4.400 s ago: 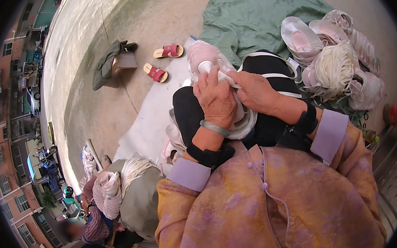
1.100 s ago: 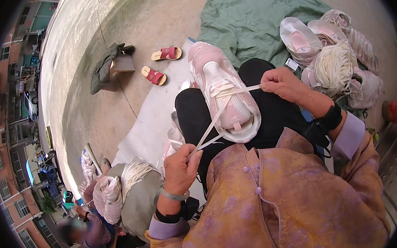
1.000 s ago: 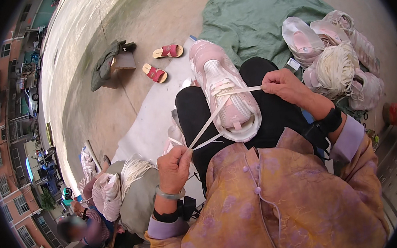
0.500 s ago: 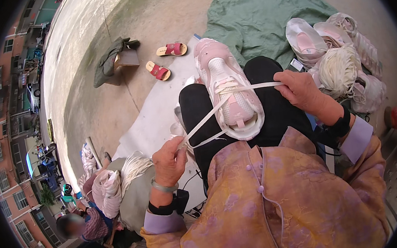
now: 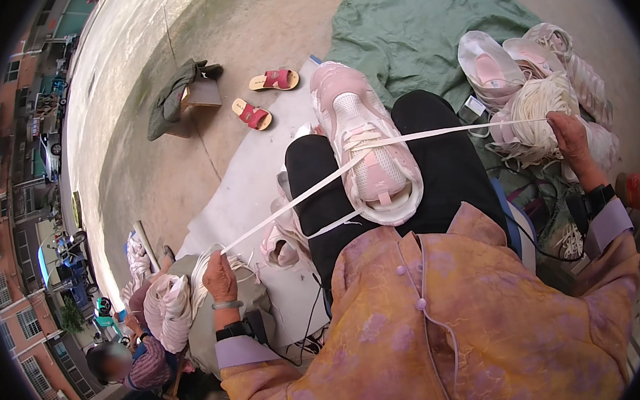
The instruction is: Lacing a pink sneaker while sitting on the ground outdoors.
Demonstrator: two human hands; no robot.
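Observation:
A pink and white sneaker rests on my lap between my knees, toe pointing away and heel opening toward me. A flat white shoelace runs through its upper eyelets and stretches taut to both sides. My left hand is closed round one end, low at the left beside a bundle of white laces. My right hand pinches the other end, out to the right in front of a heap of shoes and laces. A second, loose strip of white lace lies across my left thigh near the sneaker's heel.
Pink and white shoes and a thick bundle of white laces are heaped at the right by a green cloth. Red sandals and a box stand on the floor ahead. Another person sits at the lower left.
Both hands have moved apart, the left one down and left, the right one outward to the right. The lace between them is drawn out much longer and straighter. The sneaker has stayed nearly in place.

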